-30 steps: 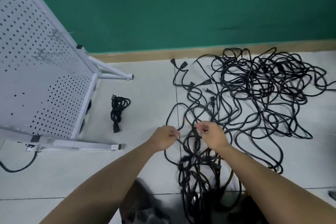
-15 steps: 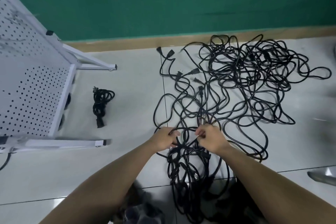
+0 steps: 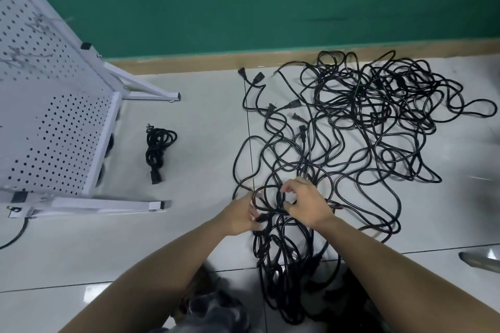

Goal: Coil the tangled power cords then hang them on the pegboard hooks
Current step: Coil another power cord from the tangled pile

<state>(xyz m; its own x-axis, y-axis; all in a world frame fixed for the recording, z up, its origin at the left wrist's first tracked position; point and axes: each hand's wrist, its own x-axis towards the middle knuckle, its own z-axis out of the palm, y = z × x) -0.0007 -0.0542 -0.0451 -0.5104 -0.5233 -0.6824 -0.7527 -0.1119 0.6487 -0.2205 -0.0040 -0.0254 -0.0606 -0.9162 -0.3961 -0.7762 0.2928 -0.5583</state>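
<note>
Pegboard [image 3: 54, 130] far left, one coiled cord [image 3: 158, 149] on the floor beside it. At lower center my left hand [image 3: 240, 215] grips the cord loop [image 3: 267, 186] and my right hand [image 3: 305, 204] pinches it. The tangled power cords [image 3: 378, 121] sprawl upper right. I'd keep the loops even and feed slack slowly.

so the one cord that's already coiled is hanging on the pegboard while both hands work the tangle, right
Not quite. The head view shows the coiled cord lying on the floor beside the pegboard, not hanging on it. The left hand and right hand do both grip cords at the near edge of the tangle.
</note>
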